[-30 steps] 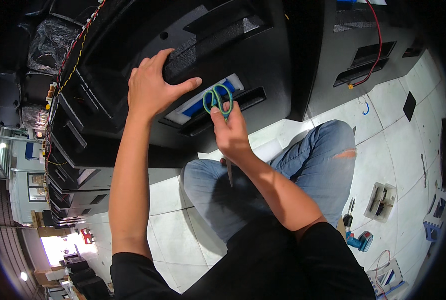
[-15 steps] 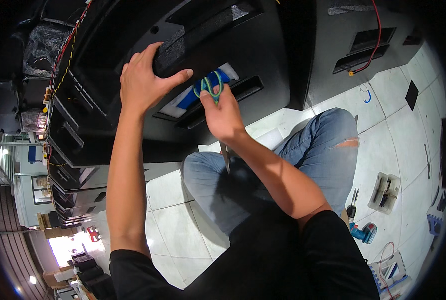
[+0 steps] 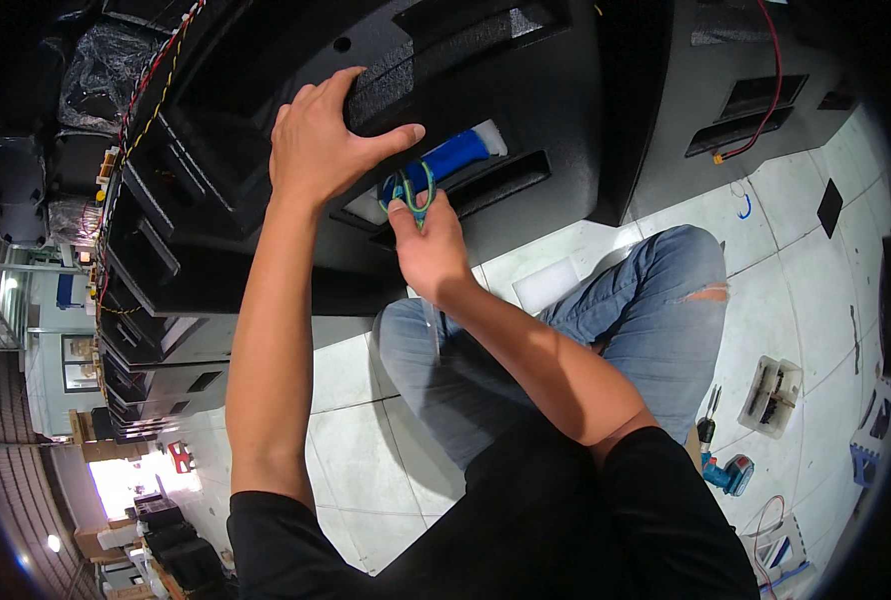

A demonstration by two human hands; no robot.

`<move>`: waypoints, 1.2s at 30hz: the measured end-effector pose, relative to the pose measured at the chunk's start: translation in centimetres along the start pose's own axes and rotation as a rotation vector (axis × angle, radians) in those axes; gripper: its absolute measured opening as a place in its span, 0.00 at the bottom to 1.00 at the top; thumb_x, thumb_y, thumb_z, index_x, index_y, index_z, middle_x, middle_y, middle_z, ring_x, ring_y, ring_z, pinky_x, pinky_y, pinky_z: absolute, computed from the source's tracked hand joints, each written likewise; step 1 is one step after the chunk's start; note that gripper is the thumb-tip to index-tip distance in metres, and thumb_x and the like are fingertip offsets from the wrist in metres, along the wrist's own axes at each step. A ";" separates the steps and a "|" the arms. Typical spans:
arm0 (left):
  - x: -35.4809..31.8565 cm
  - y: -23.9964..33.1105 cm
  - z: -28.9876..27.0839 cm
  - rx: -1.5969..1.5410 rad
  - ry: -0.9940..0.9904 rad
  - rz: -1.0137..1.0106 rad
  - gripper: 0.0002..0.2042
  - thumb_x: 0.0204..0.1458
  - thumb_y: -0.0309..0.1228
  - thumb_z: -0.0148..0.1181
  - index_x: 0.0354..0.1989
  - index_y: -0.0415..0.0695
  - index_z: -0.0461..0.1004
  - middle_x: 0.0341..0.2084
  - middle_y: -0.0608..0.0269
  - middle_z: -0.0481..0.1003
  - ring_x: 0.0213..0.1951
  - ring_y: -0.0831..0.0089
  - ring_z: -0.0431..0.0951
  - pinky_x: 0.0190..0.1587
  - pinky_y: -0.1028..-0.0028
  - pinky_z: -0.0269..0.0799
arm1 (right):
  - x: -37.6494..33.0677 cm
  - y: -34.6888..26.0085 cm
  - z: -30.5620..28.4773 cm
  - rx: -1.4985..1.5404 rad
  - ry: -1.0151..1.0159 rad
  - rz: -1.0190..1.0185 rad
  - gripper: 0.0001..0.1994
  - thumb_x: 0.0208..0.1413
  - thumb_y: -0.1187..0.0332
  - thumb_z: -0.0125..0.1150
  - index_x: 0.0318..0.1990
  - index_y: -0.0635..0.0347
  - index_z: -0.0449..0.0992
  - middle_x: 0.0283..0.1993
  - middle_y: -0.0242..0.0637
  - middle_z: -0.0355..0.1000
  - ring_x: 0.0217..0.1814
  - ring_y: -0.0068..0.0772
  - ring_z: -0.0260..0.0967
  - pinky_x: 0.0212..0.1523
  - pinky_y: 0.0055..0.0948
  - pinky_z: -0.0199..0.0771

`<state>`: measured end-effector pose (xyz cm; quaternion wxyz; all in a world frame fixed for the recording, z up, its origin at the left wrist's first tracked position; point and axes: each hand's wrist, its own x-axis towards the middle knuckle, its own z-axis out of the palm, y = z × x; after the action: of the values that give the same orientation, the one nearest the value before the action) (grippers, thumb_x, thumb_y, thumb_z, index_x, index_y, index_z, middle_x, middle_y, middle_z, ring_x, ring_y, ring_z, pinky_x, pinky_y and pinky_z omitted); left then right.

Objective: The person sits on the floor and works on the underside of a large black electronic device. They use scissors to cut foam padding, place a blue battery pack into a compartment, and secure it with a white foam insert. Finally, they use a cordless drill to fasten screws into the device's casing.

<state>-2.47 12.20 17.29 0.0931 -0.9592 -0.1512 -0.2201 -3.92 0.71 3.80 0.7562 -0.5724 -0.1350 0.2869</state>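
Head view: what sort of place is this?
Probably an assembly workshop: similar black cabinets in a row, a cordless drill on the tiled floor, and a dangling red cable.

White floor tiles (image 3: 351,440) stretch toward what looks like a bright doorway (image 3: 114,487) at lower left

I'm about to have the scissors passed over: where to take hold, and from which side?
Take the scissors by the green loops, best approached from the left, where the left hand is. The loops stick out past the right hand, while the blade end points back toward the jeans.
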 end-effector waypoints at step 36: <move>0.1 0.5 0.1 0.077 -0.050 -0.086 0.46 0.32 0.67 0.72 0.59 0.48 0.77 0.46 0.48 0.79 0.49 0.51 0.80 0.55 0.56 0.74 | -1.5 0.3 3.1 0.037 0.003 -0.026 0.24 0.66 0.62 0.54 0.55 0.78 0.62 0.47 0.74 0.72 0.52 0.75 0.71 0.56 0.57 0.70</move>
<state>-2.20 11.73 17.16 0.1167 -0.9527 -0.2027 -0.1939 -6.86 2.38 4.65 0.7705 -0.5571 -0.1359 0.2783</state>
